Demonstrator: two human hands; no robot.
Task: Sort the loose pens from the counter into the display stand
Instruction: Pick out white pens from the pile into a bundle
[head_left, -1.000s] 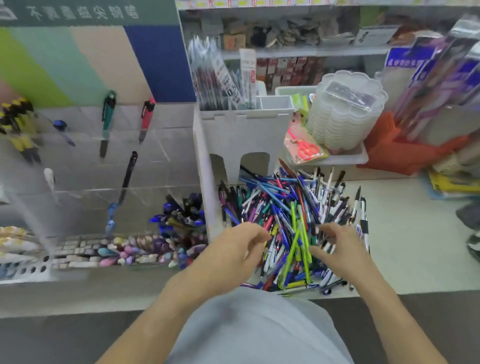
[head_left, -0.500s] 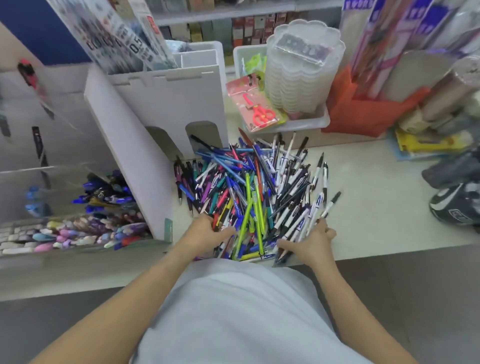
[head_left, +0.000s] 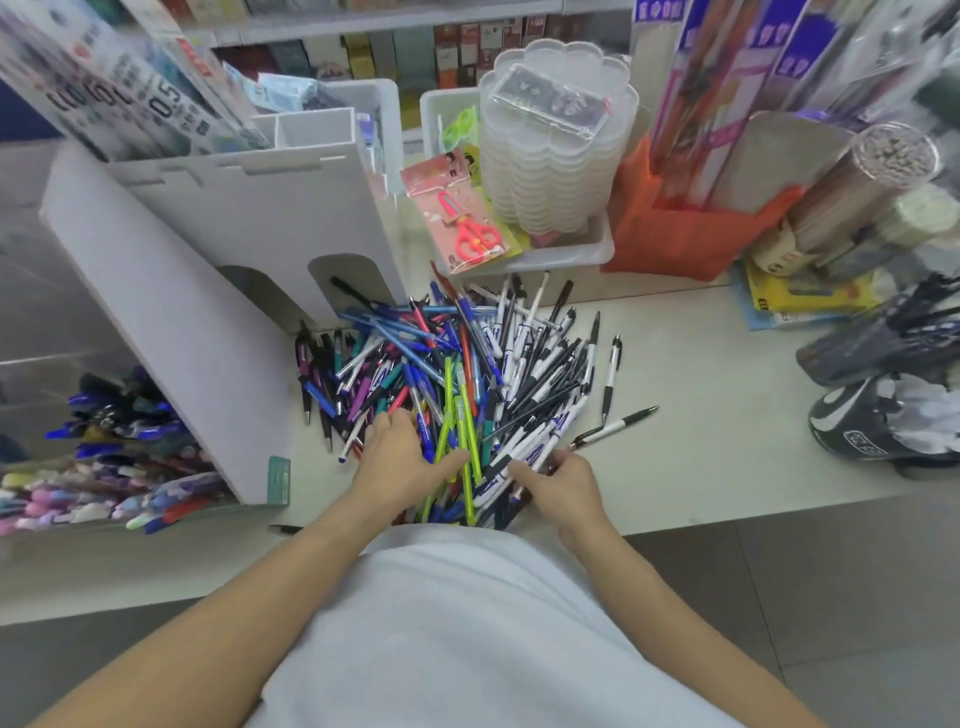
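A big heap of loose pens (head_left: 467, 379) in blue, black, white, green and pink lies on the pale counter (head_left: 717, 457). My left hand (head_left: 400, 462) rests palm down on the heap's near left part, thumb stretched along the yellow-green pens. At the near right edge, my right hand (head_left: 563, 483) has its fingers curled round a few white-and-blue pens. The white display stand (head_left: 171, 332) rises left of the heap, with two arched openings at its base. Left of it, the clear stand's tray (head_left: 114, 431) holds blue and pastel pens.
A white tray (head_left: 561, 254) with stacked clear boxes and packaged red scissors (head_left: 470, 236) stands behind the heap. An orange bag (head_left: 691, 234) and rolled stock sit at the back right. Two single pens (head_left: 615, 428) lie apart on the right. A dark shoe (head_left: 878, 431) sits at the far right.
The view has swung right and down, off the clear stand and onto the heap. Both hands have drawn back to the near edge of the heap and settled onto the pens.
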